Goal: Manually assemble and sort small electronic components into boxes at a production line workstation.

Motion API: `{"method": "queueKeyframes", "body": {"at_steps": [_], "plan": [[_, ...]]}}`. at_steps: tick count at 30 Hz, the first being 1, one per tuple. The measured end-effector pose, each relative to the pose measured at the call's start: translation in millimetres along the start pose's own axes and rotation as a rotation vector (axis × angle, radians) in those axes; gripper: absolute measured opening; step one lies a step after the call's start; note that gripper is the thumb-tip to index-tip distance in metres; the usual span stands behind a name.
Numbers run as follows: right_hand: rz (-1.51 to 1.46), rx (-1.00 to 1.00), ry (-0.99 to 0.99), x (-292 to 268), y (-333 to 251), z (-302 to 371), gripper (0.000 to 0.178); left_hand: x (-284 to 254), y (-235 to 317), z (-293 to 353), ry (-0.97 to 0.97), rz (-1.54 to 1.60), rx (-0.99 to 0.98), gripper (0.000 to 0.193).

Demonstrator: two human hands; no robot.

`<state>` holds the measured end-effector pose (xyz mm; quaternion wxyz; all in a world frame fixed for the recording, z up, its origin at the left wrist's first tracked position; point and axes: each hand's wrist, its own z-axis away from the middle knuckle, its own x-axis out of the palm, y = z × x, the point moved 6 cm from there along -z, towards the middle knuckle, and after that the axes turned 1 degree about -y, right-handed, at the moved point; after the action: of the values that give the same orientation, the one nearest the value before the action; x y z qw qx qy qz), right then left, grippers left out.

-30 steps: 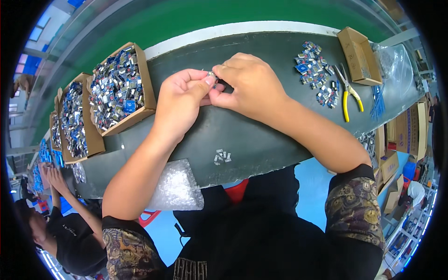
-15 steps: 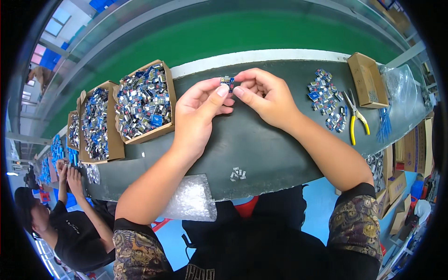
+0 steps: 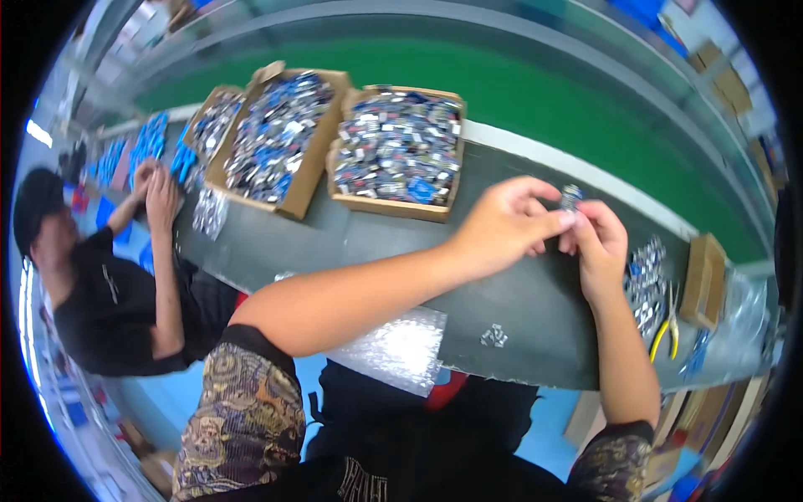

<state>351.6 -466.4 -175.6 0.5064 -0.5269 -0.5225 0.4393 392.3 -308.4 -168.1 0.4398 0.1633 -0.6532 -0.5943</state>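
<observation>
One broad, flat green band [image 3: 535,100] sweeps across the back, and in front of it runs the long, dark grey-green worktable [image 3: 519,293]. Over on the left, a co-worker in a black shirt and dark cap [image 3: 109,293] has both hands together at the table. Three open brown cardboard boxes stand side by side here: the right-hand one [image 3: 389,207], the middle one [image 3: 319,176] and the smaller left one, all heaped with little blue, silver and red parts. Down at the near edge lies a flat, shiny sheet of clear bubble wrap [image 3: 401,347]. Far right, a small open brown cardboard box [image 3: 703,293] sits next to a crumpled clear plastic bag [image 3: 744,309]. And here are the hands, over the table between the large boxes and the small one: left hand [image 3: 510,226] with thumb and fingertips pinched together, right hand [image 3: 600,247] nearly closed too, both on the same piece. Beside the right forearm lies a loose pile of blue-and-silver modules [image 3: 648,276], then yellow-handled metal pliers [image 3: 665,335] and a bundle of thin blue wires [image 3: 696,353]. Up between the fingertips, blurred, is the small blue-and-silver electronic module [image 3: 570,196]. Tiniest of all, a scatter of little silver pieces [image 3: 494,336] rests near the table's front edge.
</observation>
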Motion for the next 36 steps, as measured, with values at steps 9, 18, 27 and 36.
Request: {"method": "queueKeyframes", "body": {"at_steps": [9, 18, 27, 36], "plan": [[0.318, -0.250, 0.429, -47, -8, -11, 0.018, 1, 23, 13, -0.126, -0.627, 0.328, 0.028], [0.226, -0.139, 0.558, 3, -82, 0, 0.017, 12, 29, 34, -0.288, -0.884, 0.548, 0.030], [0.810, -0.215, -0.494, 321, -88, -41, 0.022, 10, 4, 19, -0.608, -0.978, 0.341, 0.035], [0.989, -0.366, -0.218, 265, -96, -38, 0.020, 5, 5, 15, -0.557, -0.618, 0.621, 0.030]]}}
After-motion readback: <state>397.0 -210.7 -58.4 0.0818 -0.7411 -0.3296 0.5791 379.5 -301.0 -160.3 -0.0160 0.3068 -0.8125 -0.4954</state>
